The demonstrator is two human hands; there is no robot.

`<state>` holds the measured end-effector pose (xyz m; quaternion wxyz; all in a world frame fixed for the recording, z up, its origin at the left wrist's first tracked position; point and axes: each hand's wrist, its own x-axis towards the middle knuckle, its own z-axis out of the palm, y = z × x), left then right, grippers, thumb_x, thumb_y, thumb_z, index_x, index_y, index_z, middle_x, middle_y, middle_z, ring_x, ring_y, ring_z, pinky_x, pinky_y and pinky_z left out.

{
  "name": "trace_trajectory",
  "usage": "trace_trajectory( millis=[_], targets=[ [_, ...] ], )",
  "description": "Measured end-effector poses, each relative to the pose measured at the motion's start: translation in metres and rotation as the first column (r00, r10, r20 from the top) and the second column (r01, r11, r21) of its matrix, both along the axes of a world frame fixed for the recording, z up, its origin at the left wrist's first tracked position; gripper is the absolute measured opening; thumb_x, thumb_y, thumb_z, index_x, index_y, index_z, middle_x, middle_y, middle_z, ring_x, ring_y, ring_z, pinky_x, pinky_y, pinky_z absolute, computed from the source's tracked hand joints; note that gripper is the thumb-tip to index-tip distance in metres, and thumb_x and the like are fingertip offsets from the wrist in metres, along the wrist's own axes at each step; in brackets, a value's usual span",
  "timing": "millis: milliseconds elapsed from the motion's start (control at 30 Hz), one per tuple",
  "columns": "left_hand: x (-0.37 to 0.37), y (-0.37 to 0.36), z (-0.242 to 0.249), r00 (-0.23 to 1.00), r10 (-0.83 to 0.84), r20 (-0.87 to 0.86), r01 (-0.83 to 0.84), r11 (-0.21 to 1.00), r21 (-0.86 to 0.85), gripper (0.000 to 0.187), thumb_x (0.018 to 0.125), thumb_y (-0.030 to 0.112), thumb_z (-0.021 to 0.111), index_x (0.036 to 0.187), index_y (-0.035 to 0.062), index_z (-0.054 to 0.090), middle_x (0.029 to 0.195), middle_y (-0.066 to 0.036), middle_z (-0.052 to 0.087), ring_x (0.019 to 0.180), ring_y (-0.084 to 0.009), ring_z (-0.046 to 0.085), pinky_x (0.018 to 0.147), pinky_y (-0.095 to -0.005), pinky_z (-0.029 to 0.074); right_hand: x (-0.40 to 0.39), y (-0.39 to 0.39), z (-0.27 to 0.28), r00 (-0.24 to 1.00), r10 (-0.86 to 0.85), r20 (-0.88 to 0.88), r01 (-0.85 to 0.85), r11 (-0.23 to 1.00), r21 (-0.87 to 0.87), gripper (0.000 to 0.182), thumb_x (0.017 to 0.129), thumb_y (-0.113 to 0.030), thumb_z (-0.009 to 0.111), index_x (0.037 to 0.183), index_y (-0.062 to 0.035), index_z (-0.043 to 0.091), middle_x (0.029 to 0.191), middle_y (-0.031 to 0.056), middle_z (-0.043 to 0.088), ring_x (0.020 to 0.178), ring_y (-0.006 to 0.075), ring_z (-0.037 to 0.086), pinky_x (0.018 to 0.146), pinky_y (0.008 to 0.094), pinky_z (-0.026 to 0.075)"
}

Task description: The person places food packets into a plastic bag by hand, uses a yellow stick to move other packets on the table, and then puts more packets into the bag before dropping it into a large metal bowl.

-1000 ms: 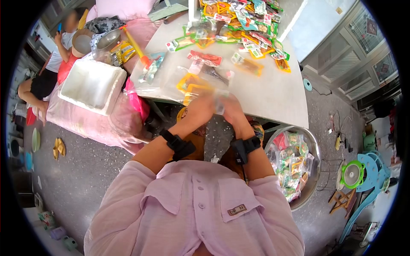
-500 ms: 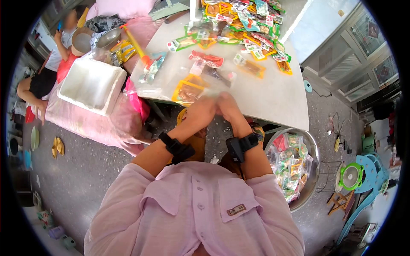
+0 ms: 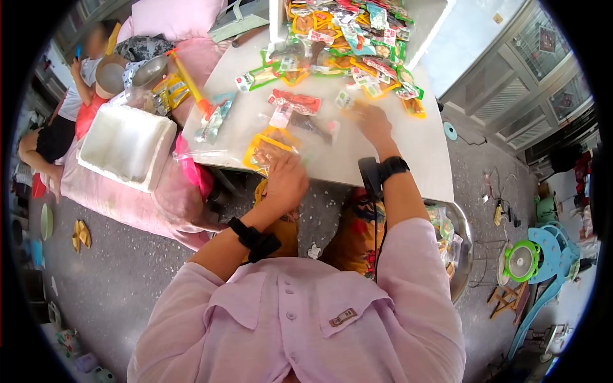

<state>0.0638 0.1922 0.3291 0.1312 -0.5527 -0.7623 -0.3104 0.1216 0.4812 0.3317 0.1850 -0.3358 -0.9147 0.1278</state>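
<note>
At the table's near edge my left hand (image 3: 287, 182) is closed, its fingers pinching clear plastic (image 3: 302, 150) beside a yellow-edged snack packet (image 3: 263, 148). Farther right, my right hand (image 3: 373, 122) reaches over the table, its fingertips smeared by motion on a small packet (image 3: 345, 101) with a white and green label. Between the hands lie a red packet (image 3: 295, 102) and a dark-filled clear packet (image 3: 311, 126). A teal and clear packet (image 3: 216, 118) rests toward the table's left edge.
A heap of snack packets (image 3: 357, 45) spills from a white box (image 3: 434, 32) at the back. Under the table's right edge stands a metal basin (image 3: 465, 255) of packets. To the left are a white foam box (image 3: 124, 143), a yellow-handled tool (image 3: 190, 83) and a seated person (image 3: 70, 96).
My hands, together at the table edge before, have parted. The right hand has moved forward and right to the labelled packet; the left has shifted slightly left and down.
</note>
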Motion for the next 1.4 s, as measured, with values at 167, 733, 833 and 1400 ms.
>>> trace_trajectory(
  millis=[167,733,833,1400],
  targets=[
    [0.003,-0.005,0.009,0.996,0.023,0.087,-0.015,0.996,-0.088,0.010,0.069,0.011,0.053,0.075,0.0028,0.054,0.101,-0.014,0.053,0.103,-0.0307,0.043,0.086,-0.0428,0.031,-0.010,-0.007,0.007,0.955,-0.130,0.266,0.099,0.987,0.126,0.034,0.074,-0.018,0.047,0.108,-0.0133,0.046,0.106,0.0096,0.050,0.099,0.0272,0.048,0.077,0.0400,0.042],
    [-0.002,-0.007,0.006,0.974,-0.056,0.220,0.035,0.994,0.099,0.011,0.066,0.009,0.051,0.073,0.0015,0.046,0.074,-0.016,0.048,0.076,-0.0342,0.046,0.069,-0.0419,0.037,0.116,-0.118,0.032,0.860,-0.240,-0.451,-0.406,0.213,-0.889,0.022,0.080,-0.013,0.051,0.102,-0.0092,0.050,0.081,0.0004,0.055,0.067,0.0081,0.052,0.050,0.0208,0.040],
    [0.000,-0.008,0.010,0.960,-0.068,0.271,0.034,0.991,0.131,0.011,0.068,0.008,0.049,0.076,0.0008,0.045,0.076,-0.018,0.048,0.076,-0.0349,0.046,0.068,-0.0422,0.037,0.117,-0.127,0.025,0.908,-0.188,-0.375,-0.354,0.139,-0.925,0.025,0.079,-0.009,0.052,0.104,-0.0087,0.050,0.086,-0.0002,0.055,0.070,0.0086,0.052,0.050,0.0191,0.039],
    [0.001,-0.014,0.025,0.976,-0.185,0.112,0.178,0.982,0.070,0.013,0.070,0.005,0.049,0.082,0.0008,0.048,0.097,-0.017,0.052,0.095,-0.0343,0.047,0.083,-0.0405,0.037,0.041,-0.147,0.013,0.958,-0.031,-0.286,-0.277,0.173,-0.945,0.025,0.073,-0.019,0.057,0.095,-0.0090,0.053,0.084,-0.0015,0.054,0.072,0.0064,0.049,0.058,0.0199,0.040]
  ],
)
